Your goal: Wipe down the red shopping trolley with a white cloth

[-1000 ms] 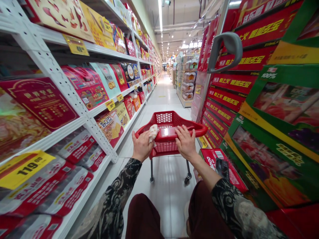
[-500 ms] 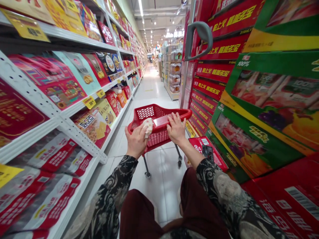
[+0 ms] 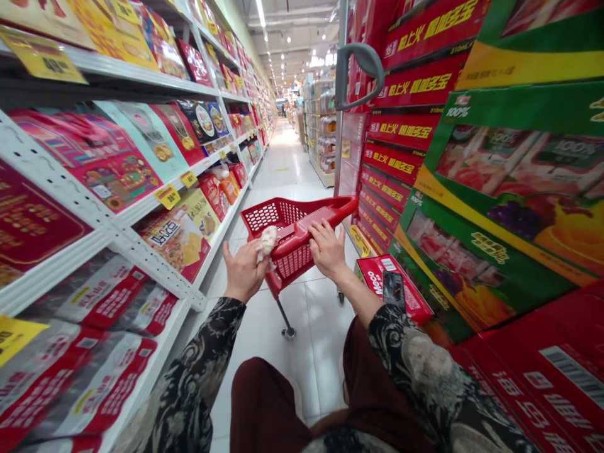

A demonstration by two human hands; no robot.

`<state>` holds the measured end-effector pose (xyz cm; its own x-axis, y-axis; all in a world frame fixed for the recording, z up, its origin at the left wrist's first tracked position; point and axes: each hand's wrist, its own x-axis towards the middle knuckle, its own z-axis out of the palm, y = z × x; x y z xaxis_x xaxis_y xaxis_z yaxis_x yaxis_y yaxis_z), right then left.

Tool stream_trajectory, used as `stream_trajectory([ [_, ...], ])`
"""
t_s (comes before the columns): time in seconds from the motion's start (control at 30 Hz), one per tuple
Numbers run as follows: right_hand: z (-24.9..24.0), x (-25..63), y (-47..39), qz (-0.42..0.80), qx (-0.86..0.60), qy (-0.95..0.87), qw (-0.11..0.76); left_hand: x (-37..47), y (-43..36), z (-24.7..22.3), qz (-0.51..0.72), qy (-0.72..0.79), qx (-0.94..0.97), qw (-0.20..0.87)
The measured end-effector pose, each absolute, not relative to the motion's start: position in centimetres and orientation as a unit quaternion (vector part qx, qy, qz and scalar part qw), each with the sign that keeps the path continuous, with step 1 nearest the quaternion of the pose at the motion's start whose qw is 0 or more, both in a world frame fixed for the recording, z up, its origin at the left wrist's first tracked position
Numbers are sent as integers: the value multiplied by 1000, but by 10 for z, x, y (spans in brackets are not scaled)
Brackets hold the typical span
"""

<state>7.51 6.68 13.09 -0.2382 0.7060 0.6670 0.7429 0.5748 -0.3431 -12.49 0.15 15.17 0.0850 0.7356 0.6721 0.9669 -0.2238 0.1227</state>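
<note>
A small red shopping cart [image 3: 295,264] stands in front of me, turned at an angle, its handle side toward me. My left hand [image 3: 245,269] grips a crumpled white cloth [image 3: 268,240] between thumb and fingers, close to the left end of the red handle [image 3: 309,226]. Its thumb points up. My right hand [image 3: 328,248] rests on the handle near its middle, fingertips on top and thumb held apart, with no object in it.
Shelves of boxed goods [image 3: 117,151] line the left side. Stacked red cartons [image 3: 401,129] and green juice boxes [image 3: 509,157] rise on the right. A grey handle [image 3: 361,75] juts out there. A black object [image 3: 394,289] lies on a red box [image 3: 415,302]. The tiled aisle [image 3: 283,151] runs ahead.
The cart has turned, its left side swinging outward. My left hand has moved left and down with the cloth, off the handle's top. My right hand has shifted slightly left and down.
</note>
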Motion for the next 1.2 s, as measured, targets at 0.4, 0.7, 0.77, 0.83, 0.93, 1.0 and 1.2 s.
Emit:
stream_trajectory([
  [0.4,127,85,67,-12,-446,-789,422,-96,11,142,-319,-526,-767,183],
  [0.7,125,82,69,-16,-451,-778,437,-91,24,137,-335,-503,-775,184],
  [0.77,125,82,68,-11,-448,-779,439,-86,28,136,-339,-489,-784,177],
  [0.83,125,86,69,-7,-449,-777,441,-87,33,131,-348,-502,-776,157],
  [0.93,124,92,71,-4,-463,-769,442,-97,43,124,-367,-579,-723,87],
  [1.0,123,94,72,-1,-482,-757,442,-102,51,123,-375,-627,-683,16],
  [1.2,118,93,80,24,-499,-747,439,-90,60,134,-374,-628,-679,-67],
])
